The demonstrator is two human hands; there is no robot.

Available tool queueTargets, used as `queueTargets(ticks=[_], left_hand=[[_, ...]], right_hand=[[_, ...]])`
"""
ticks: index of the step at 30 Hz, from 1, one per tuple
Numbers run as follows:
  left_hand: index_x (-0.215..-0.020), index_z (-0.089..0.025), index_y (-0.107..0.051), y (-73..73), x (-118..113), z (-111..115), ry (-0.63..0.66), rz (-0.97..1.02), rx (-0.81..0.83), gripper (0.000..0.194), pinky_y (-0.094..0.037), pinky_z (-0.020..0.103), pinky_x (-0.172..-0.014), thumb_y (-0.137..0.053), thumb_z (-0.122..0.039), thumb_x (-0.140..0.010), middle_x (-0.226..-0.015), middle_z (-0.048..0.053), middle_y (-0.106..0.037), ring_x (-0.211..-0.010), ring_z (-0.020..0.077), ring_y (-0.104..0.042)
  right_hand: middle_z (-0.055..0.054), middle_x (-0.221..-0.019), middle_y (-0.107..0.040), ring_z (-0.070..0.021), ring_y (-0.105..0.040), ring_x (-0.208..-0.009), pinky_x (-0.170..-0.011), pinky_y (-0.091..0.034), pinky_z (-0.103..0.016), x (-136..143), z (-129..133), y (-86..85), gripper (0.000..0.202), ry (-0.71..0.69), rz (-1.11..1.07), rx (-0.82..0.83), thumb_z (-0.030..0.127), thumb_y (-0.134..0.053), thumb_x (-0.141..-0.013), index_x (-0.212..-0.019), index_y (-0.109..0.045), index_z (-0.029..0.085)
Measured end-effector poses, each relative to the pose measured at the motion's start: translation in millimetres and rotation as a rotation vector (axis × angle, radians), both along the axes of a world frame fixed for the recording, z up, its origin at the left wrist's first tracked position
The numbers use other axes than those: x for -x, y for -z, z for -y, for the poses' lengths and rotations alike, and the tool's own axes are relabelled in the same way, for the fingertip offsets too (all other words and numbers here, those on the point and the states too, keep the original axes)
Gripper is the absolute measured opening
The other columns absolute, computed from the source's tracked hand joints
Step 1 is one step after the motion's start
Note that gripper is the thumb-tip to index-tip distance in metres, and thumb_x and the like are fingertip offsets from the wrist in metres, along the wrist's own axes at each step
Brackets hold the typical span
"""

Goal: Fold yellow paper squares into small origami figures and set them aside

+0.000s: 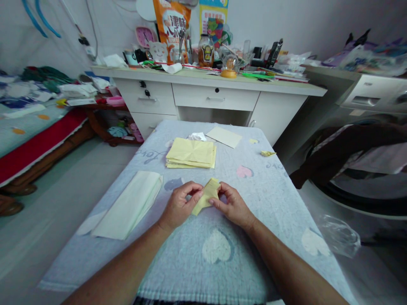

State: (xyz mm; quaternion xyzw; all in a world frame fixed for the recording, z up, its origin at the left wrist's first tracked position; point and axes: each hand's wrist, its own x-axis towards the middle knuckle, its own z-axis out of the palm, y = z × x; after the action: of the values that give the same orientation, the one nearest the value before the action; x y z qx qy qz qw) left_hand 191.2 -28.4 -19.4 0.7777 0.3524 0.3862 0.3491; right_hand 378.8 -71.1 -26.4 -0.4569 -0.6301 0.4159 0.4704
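Observation:
A folded piece of yellow paper (206, 197) is held between both hands above the cloth-covered table. My left hand (182, 201) pinches its left edge with thumb and fingertips. On the other side, my right hand (234, 205) grips the right edge, thumb in front and fingers partly behind the paper. Just beyond the hands lies a stack of yellow paper sheets (190, 152), the top one creased. To the left rests a long folded pale sheet (129, 205). A small folded yellow paper piece (267, 153) sits near the table's right edge.
A pale card (224, 137) and a crumpled white tissue (197, 136) lie at the table's far side. Behind stands a white desk (216, 96) crowded with a jar (206, 51), an orange bag (173, 29) and other items. A washing machine (372, 99) with clothes hanging out is at right.

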Motion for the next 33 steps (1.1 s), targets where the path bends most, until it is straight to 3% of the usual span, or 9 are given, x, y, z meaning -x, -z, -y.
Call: queueTargets(ticks=[4, 10, 14, 17, 20, 23, 26, 33], left_hand=[[-0.091, -0.017, -0.063, 0.5, 3, 0, -0.023, -0.082, -0.202, 0.012, -0.046, 0.023, -0.069, -0.051, -0.02, -0.09, -0.08, 0.003, -0.062, -0.075, 0.0131, -0.058], [-0.096, -0.022, -0.067, -2.4, 13, 1, -0.112, -0.374, -0.73, 0.018, -0.043, 0.033, -0.077, -0.054, -0.013, -0.086, -0.081, 0.004, -0.065, -0.078, 0.0178, -0.057], [-0.092, -0.022, -0.066, -5.5, 13, 4, -0.118, -0.5, -0.84, 0.018, -0.042, 0.038, -0.083, -0.054, -0.012, -0.085, -0.084, 0.003, -0.066, -0.08, 0.0183, -0.056], [-0.085, -0.022, -0.065, -3.4, 8, 7, -0.09, -0.529, -0.8, 0.013, -0.041, 0.043, -0.09, -0.055, -0.014, -0.085, -0.092, 0.004, -0.065, -0.089, 0.0208, -0.056], [-0.083, -0.02, -0.063, 1.4, 2, 8, 0.011, -0.541, -0.658, 0.01, -0.04, 0.044, -0.095, -0.056, -0.013, -0.082, -0.105, 0.006, -0.062, -0.103, 0.0244, -0.053], [-0.099, -0.02, -0.06, 6.8, -1, 7, 0.102, -0.527, -0.443, 0.023, -0.044, 0.038, -0.092, -0.057, -0.008, -0.08, -0.108, 0.006, -0.061, -0.104, 0.0224, -0.053], [-0.112, -0.02, -0.055, 11.4, -2, 3, 0.11, -0.48, -0.284, 0.036, -0.045, 0.035, -0.088, -0.058, -0.008, -0.078, -0.105, 0.005, -0.061, -0.1, 0.0212, -0.054], [-0.086, -0.019, -0.062, 16.0, -2, -6, 0.09, -0.474, -0.141, 0.009, -0.044, 0.031, -0.079, -0.061, -0.013, -0.079, -0.09, 0.003, -0.06, -0.091, 0.0196, -0.056]], right_hand=[[0.0, -0.084, -0.054, -0.0141, -0.052, -0.078, -0.074, -0.044, -0.027, -3, 0, -4.4, 0.032, 0.069, -0.03, -0.02, 0.043, -0.064, -0.08, -0.099, -0.049, 0.022], [-0.001, -0.089, -0.054, -0.0148, -0.051, -0.08, -0.075, -0.044, -0.028, -6, 0, -2.8, 0.035, 0.116, 0.017, -0.051, 0.038, -0.067, -0.078, -0.104, -0.051, 0.021], [-0.002, -0.091, -0.057, -0.0156, -0.053, -0.084, -0.078, -0.043, -0.028, -7, 0, -2.3, 0.032, 0.097, 0.104, -0.058, 0.032, -0.067, -0.078, -0.104, -0.054, 0.02], [-0.002, -0.092, -0.059, -0.0163, -0.053, -0.086, -0.08, -0.043, -0.029, -8, -1, 1.0, 0.023, 0.091, 0.214, -0.066, 0.024, -0.064, -0.08, -0.101, -0.056, 0.02], [-0.002, -0.093, -0.061, -0.0171, -0.053, -0.088, -0.08, -0.041, -0.03, -10, -3, 4.4, 0.023, 0.087, 0.373, -0.084, 0.013, -0.063, -0.077, -0.098, -0.058, 0.02], [-0.003, -0.091, -0.06, -0.0185, -0.051, -0.088, -0.081, -0.038, -0.032, -10, -4, 4.5, 0.022, 0.082, 0.558, -0.103, 0.009, -0.062, -0.075, -0.095, -0.06, 0.019], [-0.003, -0.093, -0.058, -0.0197, -0.048, -0.091, -0.082, -0.036, -0.033, -9, -4, 3.1, 0.019, 0.097, 0.666, -0.098, 0.01, -0.064, -0.075, -0.091, -0.061, 0.019], [-0.004, -0.097, -0.056, -0.0199, -0.045, -0.094, -0.083, -0.035, -0.032, -9, -6, 4.0, 0.01, 0.109, 0.712, -0.05, 0.014, -0.067, -0.076, -0.083, -0.061, 0.018]])
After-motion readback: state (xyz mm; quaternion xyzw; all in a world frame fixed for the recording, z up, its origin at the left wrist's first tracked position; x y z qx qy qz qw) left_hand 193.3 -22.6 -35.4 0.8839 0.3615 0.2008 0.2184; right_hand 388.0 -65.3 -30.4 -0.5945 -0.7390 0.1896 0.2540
